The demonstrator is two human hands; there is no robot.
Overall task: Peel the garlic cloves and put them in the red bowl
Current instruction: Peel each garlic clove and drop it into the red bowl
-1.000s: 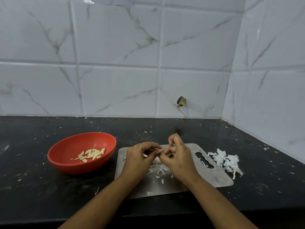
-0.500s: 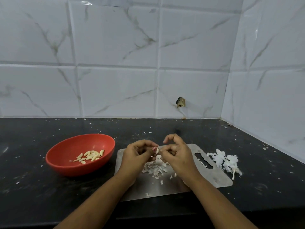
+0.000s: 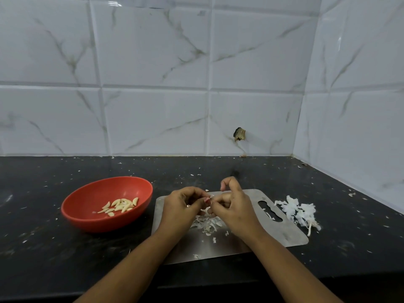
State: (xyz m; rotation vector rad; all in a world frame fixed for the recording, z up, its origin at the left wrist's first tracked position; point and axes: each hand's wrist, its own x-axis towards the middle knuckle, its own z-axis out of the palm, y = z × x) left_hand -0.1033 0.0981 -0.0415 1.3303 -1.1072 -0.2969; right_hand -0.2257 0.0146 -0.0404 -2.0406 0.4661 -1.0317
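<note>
Both my hands meet above a steel cutting board (image 3: pixel 244 243). My left hand (image 3: pixel 182 206) and my right hand (image 3: pixel 232 206) pinch one small garlic clove (image 3: pixel 207 200) between their fingertips; the clove is mostly hidden by the fingers. Loose white peel scraps (image 3: pixel 206 224) lie on the board under the hands. The red bowl (image 3: pixel 87 217) stands to the left of the board on the black counter, with several peeled cloves (image 3: pixel 121 206) inside it.
A heap of white garlic skins (image 3: pixel 299 212) lies on the counter off the board's right end. The black counter (image 3: pixel 43 248) is speckled with small peel bits. Tiled walls close the back and the right side.
The hands stay together over the board and keep working the clove; the fingers shift slightly and my right forefinger lifts a little.
</note>
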